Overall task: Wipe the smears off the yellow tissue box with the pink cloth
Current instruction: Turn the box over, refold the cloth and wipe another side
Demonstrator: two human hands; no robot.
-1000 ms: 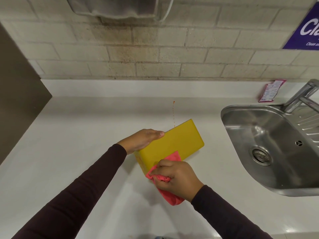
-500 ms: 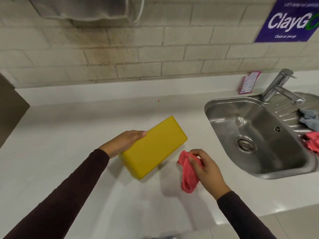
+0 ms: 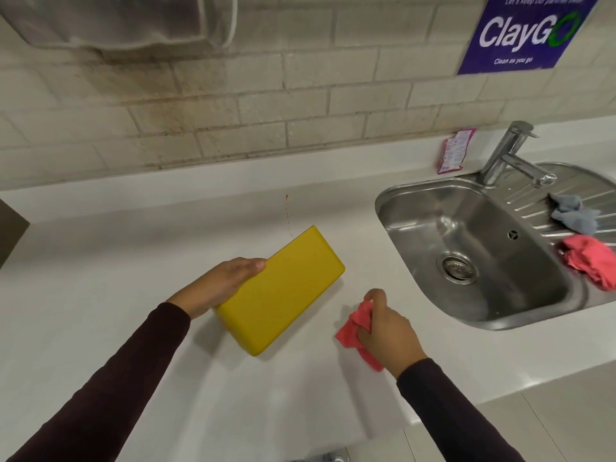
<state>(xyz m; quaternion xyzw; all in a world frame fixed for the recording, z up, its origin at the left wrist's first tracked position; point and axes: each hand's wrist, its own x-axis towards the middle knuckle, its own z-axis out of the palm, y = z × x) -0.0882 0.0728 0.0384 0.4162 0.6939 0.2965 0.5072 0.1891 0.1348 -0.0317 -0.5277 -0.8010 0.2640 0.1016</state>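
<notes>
Bringing the pink cloth (image 3: 355,331) back onto the yellow tissue box (image 3: 283,288) looks like the step in hand, since cloth and box are apart. It would go best with a flat, fresh fold of cloth under the fingers rather than the present bunch, with strokes running the length of the box from seven o'clock toward one o'clock. The other hand should brace against the push so the box does not skid on the smooth white counter (image 3: 133,261). The left hand (image 3: 226,281) grasps the box by its long side at ten o'clock, fingers laid along that edge and the thumb hidden. The right hand (image 3: 388,331) is clenched round the crumpled cloth, which hangs out below the palm, just beside the box at its four o'clock and not touching it. The box sits near the middle of the counter, seemingly tipped up so its broad face turns to the camera, its near corner at seven o'clock down on the surface. That face is a plain, even yellow with rounded corners and no opening in view. I can make out no smears on it, so any that remain are probably on the sides turned away, and turning the box would be worth doing. The steel sink (image 3: 466,248) lies well apart at three o'clock.
</notes>
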